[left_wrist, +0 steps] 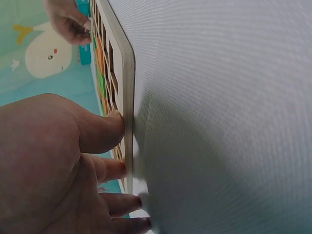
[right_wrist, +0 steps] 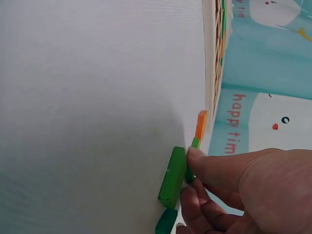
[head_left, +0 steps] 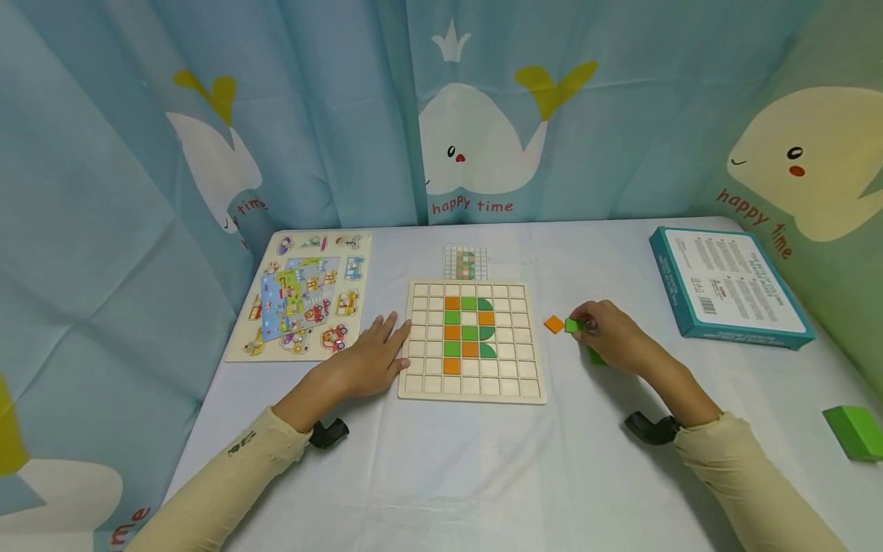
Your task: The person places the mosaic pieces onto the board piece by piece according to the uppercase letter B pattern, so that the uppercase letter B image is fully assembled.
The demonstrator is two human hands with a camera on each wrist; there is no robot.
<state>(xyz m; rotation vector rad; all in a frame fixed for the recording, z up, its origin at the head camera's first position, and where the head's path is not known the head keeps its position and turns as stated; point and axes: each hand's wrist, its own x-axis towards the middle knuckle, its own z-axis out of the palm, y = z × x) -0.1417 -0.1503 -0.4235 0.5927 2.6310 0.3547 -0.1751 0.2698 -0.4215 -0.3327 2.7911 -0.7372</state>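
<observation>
A pale wooden grid board (head_left: 472,389) lies flat, with orange, light green and dark green rounded tiles in several cells. My left hand (head_left: 375,356) rests at its left edge with fingers spread, the thumb touching the rim in the left wrist view. To the right of the board, my right hand (head_left: 614,337) pinches a small green square tile (head_left: 572,326) between thumb and fingers, low over the table. An orange tile (head_left: 554,324) lies just left of it. Another green tile (right_wrist: 173,178) and a dark green piece (right_wrist: 166,222) lie near the fingers in the right wrist view.
A small pattern card (head_left: 465,262) lies behind the board. On the left is a picture puzzle board (head_left: 241,349) with a blue picture sheet (head_left: 276,310) on it. A teal box (head_left: 745,287) stands at the back right, a green block (head_left: 855,433) at the right edge.
</observation>
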